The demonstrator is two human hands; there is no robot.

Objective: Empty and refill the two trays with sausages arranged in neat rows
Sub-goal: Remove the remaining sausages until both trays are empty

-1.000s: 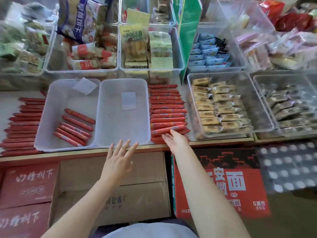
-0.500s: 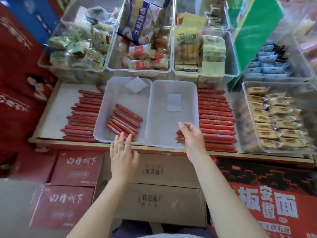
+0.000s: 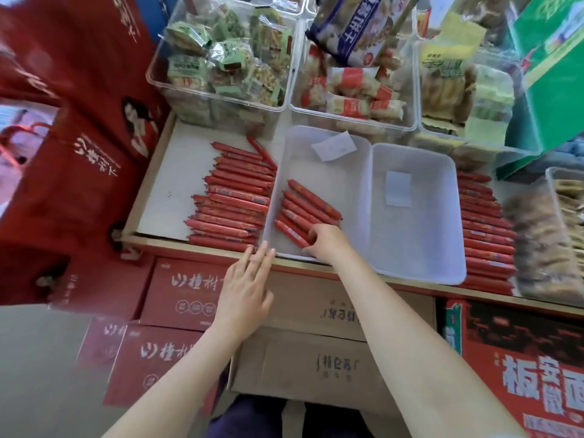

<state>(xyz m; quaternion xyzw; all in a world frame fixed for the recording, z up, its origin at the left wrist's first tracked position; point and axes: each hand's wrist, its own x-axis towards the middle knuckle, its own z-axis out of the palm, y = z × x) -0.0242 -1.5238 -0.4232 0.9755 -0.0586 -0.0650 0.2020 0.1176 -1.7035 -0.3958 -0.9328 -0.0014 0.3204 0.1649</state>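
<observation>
Since half a second ago, the right hand (image 3: 328, 240) has crossed from beside the right pile into the left tray (image 3: 316, 165), and the view has swung further left. Its fingers now curl down onto the near ends of the few sausages in the tray (image 3: 308, 207); whether they actually grip one cannot be told. These sausages lie slantwise, side by side, in the near left part of the tray. The left hand (image 3: 248, 286) is flat with fingers straight and together, its fingertips (image 3: 260, 252) at the table's front edge (image 3: 196, 248), just beside the tray's near left corner. The right tray (image 3: 417, 216) touches the left one and holds only a paper slip (image 3: 398, 188). One pile of sausages (image 3: 234, 200) lies on the table left of the trays, another pile (image 3: 483, 229) to their right. Clear bins of snacks (image 3: 227, 58) stand behind.
</observation>
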